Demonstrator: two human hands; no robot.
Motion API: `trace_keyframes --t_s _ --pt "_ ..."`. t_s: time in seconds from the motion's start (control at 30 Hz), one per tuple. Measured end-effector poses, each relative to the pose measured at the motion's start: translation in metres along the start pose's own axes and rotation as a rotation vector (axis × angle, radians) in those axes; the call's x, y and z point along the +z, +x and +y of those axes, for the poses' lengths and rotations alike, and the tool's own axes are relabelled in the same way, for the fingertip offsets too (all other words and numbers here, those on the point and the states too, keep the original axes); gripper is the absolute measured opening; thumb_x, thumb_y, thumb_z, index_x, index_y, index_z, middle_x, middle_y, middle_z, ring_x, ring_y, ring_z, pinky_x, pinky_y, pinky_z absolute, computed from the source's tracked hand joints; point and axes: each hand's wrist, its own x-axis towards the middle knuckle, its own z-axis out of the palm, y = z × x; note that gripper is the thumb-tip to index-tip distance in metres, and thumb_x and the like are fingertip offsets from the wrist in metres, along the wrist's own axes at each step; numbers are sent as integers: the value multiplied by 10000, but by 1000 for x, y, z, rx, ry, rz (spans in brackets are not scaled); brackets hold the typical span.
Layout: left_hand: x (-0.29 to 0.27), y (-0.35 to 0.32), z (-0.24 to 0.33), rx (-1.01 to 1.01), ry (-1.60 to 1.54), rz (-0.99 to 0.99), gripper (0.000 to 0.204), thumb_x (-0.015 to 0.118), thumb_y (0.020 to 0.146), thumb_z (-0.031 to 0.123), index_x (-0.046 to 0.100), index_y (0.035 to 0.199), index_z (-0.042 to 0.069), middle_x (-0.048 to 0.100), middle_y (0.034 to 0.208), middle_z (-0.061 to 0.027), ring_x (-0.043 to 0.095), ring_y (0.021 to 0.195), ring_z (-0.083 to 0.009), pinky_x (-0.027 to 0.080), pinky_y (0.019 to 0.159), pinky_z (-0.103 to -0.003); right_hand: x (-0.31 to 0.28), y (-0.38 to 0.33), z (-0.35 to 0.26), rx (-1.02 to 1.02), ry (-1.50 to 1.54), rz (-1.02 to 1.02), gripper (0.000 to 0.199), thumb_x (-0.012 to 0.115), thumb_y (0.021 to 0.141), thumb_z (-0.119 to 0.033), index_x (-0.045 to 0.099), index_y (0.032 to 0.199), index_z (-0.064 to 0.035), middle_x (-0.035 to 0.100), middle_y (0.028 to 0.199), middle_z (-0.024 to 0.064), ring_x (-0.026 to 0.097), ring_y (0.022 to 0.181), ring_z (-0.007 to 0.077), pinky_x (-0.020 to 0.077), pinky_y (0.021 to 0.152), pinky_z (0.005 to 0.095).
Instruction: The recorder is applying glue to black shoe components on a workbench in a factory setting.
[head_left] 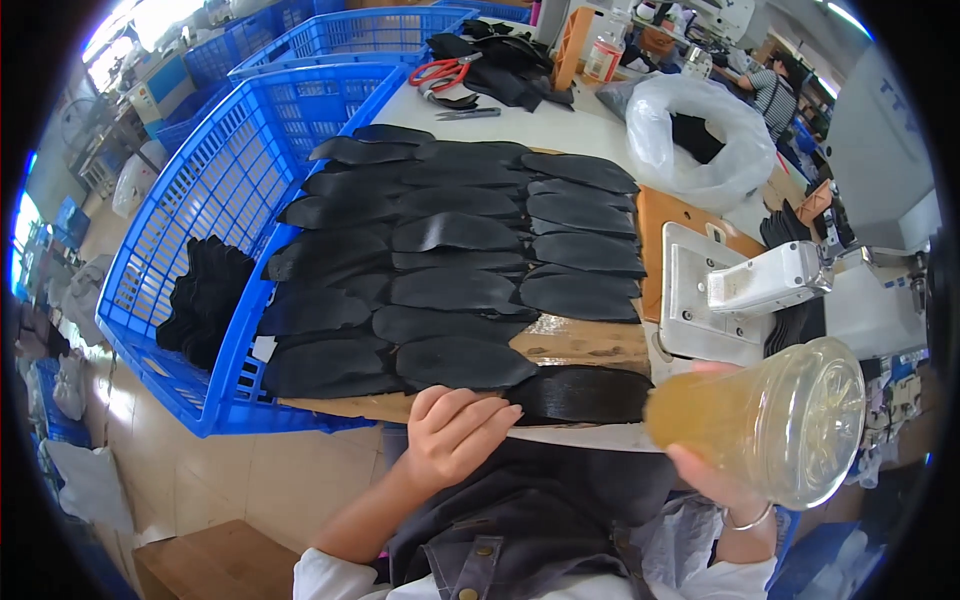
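Tilted on its side in my right hand [712,482] is a clear plastic bottle [790,420] with yellowish contents. Its narrower end points left, at the right tip of a glossy black shoe-shaped piece [585,394] on the board's near edge. My left hand [455,438] has its fingers curled over that edge, the tips by the piece's left end; what they pinch, if anything, is hidden. Rows of overlapping black leather-like pieces [455,290] cover most of the brown cardboard [590,343]. One piece in the middle catches the light.
A blue plastic basket [215,400] with stacked black pieces [205,300] stands at the left. Red-handled scissors [440,75] and small snips [468,114] lie at the back. A white plastic bag [650,140] and a sewing machine [765,283] stand at the right. A person [776,100] sits beyond.
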Motion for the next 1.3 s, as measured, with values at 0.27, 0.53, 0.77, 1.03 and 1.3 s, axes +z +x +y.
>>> trace_keyframes --t_s 0.27,0.53,0.77,1.03,1.3 --pt "-7 41 36 23 15 -13 218 781 645 164 613 779 122 547 756 34 471 641 -139 319 612 -280 -37 -43 113 -173 129 662 681 663 814 -335 349 1320 -7 489 1267 167 503 1135 276 423 961 379" --pt "33 93 71 54 -167 -436 216 765 668 187 613 810 127 512 765 25 465 664 -164 337 613 -304 8 -23 152 -143 1033 736 566 436 934 -407 335 1351 -38 438 1319 219 441 1230 302 389 1009 439" --pt "40 103 69 -19 -180 -521 167 771 662 151 623 736 126 530 739 16 484 663 -180 360 627 -310 7 -23 160 -182 1113 701 515 391 956 -358 340 1353 -34 470 1293 203 438 1237 325 386 1013 431" --pt "35 114 59 -136 -258 -524 150 738 697 82 596 746 90 514 711 -16 491 658 -199 376 604 -307 9 -25 167 -193 1177 697 518 399 952 -357 345 1354 -36 458 1308 201 423 1248 337 377 1019 436" --pt "-25 108 2 -828 -585 44 122 654 811 16 563 730 29 482 696 50 409 648 -15 313 567 -177 14 -28 171 -85 1220 736 552 404 946 -383 333 1369 -36 393 1366 229 392 1272 343 359 1033 460"
